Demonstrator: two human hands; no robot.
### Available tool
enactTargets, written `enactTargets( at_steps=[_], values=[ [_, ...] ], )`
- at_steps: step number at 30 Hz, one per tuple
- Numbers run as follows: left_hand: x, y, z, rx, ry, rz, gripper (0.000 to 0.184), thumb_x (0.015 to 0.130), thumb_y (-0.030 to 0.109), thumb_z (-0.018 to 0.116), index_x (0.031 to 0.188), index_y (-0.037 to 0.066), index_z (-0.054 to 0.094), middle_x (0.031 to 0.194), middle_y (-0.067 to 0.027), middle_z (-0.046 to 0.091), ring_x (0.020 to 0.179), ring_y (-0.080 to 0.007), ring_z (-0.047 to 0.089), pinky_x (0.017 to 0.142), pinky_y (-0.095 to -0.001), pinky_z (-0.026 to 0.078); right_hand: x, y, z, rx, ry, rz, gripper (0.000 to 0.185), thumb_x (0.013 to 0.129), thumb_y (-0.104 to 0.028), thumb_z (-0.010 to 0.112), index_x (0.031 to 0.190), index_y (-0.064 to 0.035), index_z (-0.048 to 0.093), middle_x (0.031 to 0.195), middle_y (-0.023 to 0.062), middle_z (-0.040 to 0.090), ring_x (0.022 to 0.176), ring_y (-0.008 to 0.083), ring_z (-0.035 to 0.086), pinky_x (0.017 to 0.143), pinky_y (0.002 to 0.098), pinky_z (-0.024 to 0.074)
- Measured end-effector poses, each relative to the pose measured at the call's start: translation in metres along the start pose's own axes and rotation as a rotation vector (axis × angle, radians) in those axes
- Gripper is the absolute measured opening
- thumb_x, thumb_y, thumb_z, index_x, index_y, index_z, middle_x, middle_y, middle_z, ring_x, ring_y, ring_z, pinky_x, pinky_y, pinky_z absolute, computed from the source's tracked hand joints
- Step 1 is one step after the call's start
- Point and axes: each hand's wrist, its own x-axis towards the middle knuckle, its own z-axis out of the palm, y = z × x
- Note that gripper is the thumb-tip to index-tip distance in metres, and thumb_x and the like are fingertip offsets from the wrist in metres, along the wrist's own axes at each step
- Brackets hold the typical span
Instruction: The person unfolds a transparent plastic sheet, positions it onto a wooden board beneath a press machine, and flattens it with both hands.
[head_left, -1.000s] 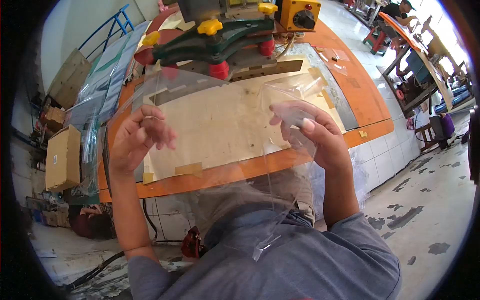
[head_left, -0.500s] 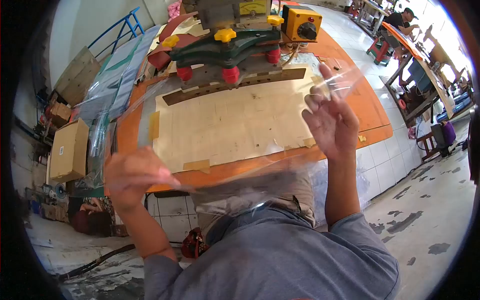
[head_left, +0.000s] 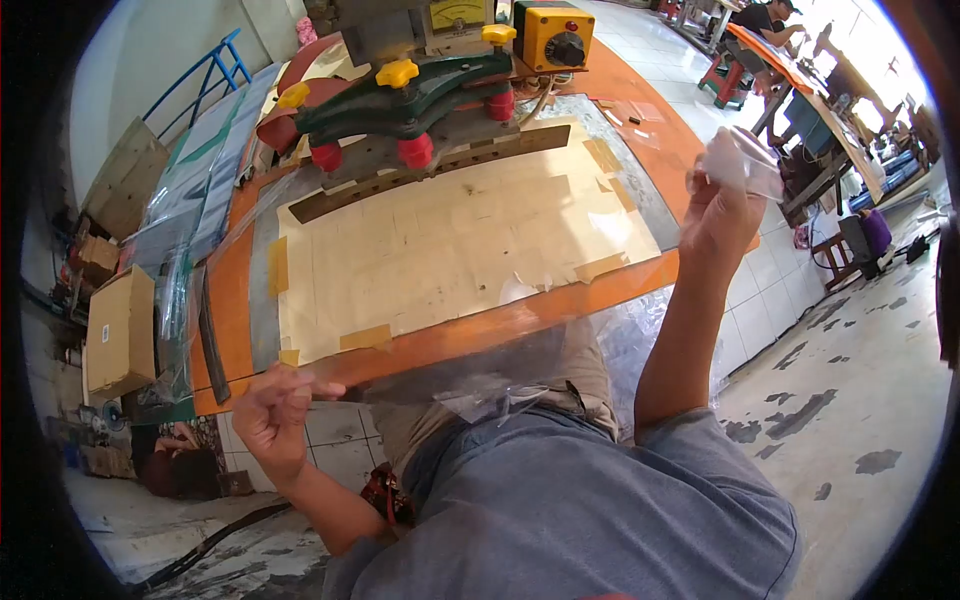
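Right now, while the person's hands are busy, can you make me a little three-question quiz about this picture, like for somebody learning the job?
1. True or false: the right hand is higher in the picture than the left hand.

2. What colour are the star-shaped knobs on the green bracket?
A) blue
B) yellow
C) white

3. Fill in the gap: a see-through sheet of thin ____ runs between the two hands.

Key:
1. True
2. B
3. plastic
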Motion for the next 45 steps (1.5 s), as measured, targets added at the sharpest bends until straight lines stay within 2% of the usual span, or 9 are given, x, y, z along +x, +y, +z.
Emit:
enactTargets(
  at_steps=[3, 12, 17, 24, 27, 34, 37, 39, 45],
  values=[
    [0.007, 0.008, 0.011, -0.042, -0.105, 0.05, 0.013, 0.104, 0.007, 0.068, 0.111, -0.004, 0.069, 0.085, -0.0169, 0.072, 0.074, -0.0282, 0.077, 0.067, -0.0353, 0.059, 0.006, 0.001, -0.004, -0.212, -0.092, -0.117, 0.029, 0.098, -0.01, 0.075, 0.124, -0.0046, 0.063, 0.076, -0.0038, 0.059, 0.063, 0.004, 0.048, 0.056, 0.0212, 0.0351],
    [0.013, 0.008, 0.025, 0.008, -0.177, 0.097, 0.01, 0.099, -0.002, 0.069, 0.108, -0.004, 0.072, 0.087, -0.0171, 0.072, 0.074, -0.0248, 0.075, 0.064, -0.0352, 0.064, 0.009, 0.0, -0.004, -0.376, -0.159, -0.108, 0.021, 0.1, -0.018, 0.076, 0.114, -0.0038, 0.07, 0.079, -0.0044, 0.061, 0.066, 0.0026, 0.048, 0.056, 0.0206, 0.0352],
    [0.016, 0.013, 0.037, -0.051, -0.166, 0.06, 0.01, 0.098, -0.002, 0.069, 0.107, -0.003, 0.073, 0.087, -0.0162, 0.074, 0.074, -0.0247, 0.075, 0.066, -0.0328, 0.062, 0.013, -0.001, -0.004, -0.639, -0.21, -0.126, 0.022, 0.103, -0.025, 0.072, 0.106, -0.0032, 0.074, 0.066, -0.0046, 0.055, 0.06, 0.0027, 0.046, 0.055, 0.0235, 0.0335],
    [0.026, 0.013, 0.047, -0.007, -0.206, 0.08, 0.011, 0.098, -0.003, 0.068, 0.108, -0.004, 0.072, 0.088, -0.0164, 0.077, 0.077, -0.022, 0.077, 0.07, -0.0295, 0.062, 0.005, -0.018, 0.015, -0.722, -0.321, -0.09, 0.026, 0.104, -0.028, 0.073, 0.111, -0.0031, 0.078, 0.066, -0.0035, 0.058, 0.057, 0.0023, 0.045, 0.054, 0.0237, 0.0344],
    [0.027, 0.021, 0.076, -0.155, 0.002, -0.08, 0.014, 0.1, -0.002, 0.067, 0.113, -0.004, 0.07, 0.084, -0.0146, 0.078, 0.079, -0.019, 0.077, 0.07, -0.029, 0.062, -0.005, -0.026, 0.027, -0.637, -0.403, -0.224, 0.024, 0.106, -0.024, 0.071, 0.11, -0.0022, 0.079, 0.07, -0.0024, 0.063, 0.061, 0.0027, 0.052, 0.055, 0.022, 0.0397],
    [0.065, 0.03, 0.085, -0.002, -0.086, 0.035, 0.01, 0.1, 0.004, 0.069, 0.108, -0.002, 0.072, 0.088, -0.0115, 0.076, 0.071, -0.012, 0.068, 0.068, -0.0254, 0.054, -0.004, -0.052, 0.079, -0.542, -0.719, -0.742, 0.02, 0.102, -0.02, 0.074, 0.112, -0.0039, 0.078, 0.077, 0.0003, 0.069, 0.068, 0.0066, 0.06, 0.062, 0.025, 0.0464],
    [0.081, 0.032, 0.085, 0.211, -0.059, 0.162, 0.009, 0.097, 0.005, 0.072, 0.105, 0.0, 0.073, 0.087, -0.0066, 0.074, 0.071, -0.0098, 0.06, 0.067, -0.0249, 0.047, -0.016, -0.065, 0.1, -0.471, -0.964, -0.388, 0.021, 0.105, -0.021, 0.072, 0.106, -0.002, 0.081, 0.088, 0.0061, 0.073, 0.073, 0.0116, 0.062, 0.06, 0.0273, 0.045],
    [0.086, 0.038, 0.095, 0.196, -0.012, 0.144, 0.01, 0.097, 0.005, 0.073, 0.106, 0.001, 0.073, 0.086, -0.0046, 0.072, 0.072, -0.0094, 0.058, 0.067, -0.025, 0.046, -0.024, -0.064, 0.108, -0.386, -1.154, -0.198, 0.02, 0.104, -0.015, 0.072, 0.118, -0.0016, 0.076, 0.091, -0.0005, 0.072, 0.079, 0.0054, 0.067, 0.064, 0.0204, 0.0491],
    [0.091, 0.035, 0.1, 0.172, 0.073, 0.121, 0.011, 0.095, 0.008, 0.077, 0.104, 0.002, 0.073, 0.086, -0.0015, 0.066, 0.074, -0.0093, 0.055, 0.067, -0.0251, 0.043, -0.048, -0.057, 0.112, -0.423, -1.352, -0.23, 0.016, 0.105, -0.014, 0.069, 0.113, -0.0007, 0.075, 0.086, 0.0013, 0.07, 0.077, 0.0062, 0.068, 0.064, 0.0218, 0.0502]
  ],
)
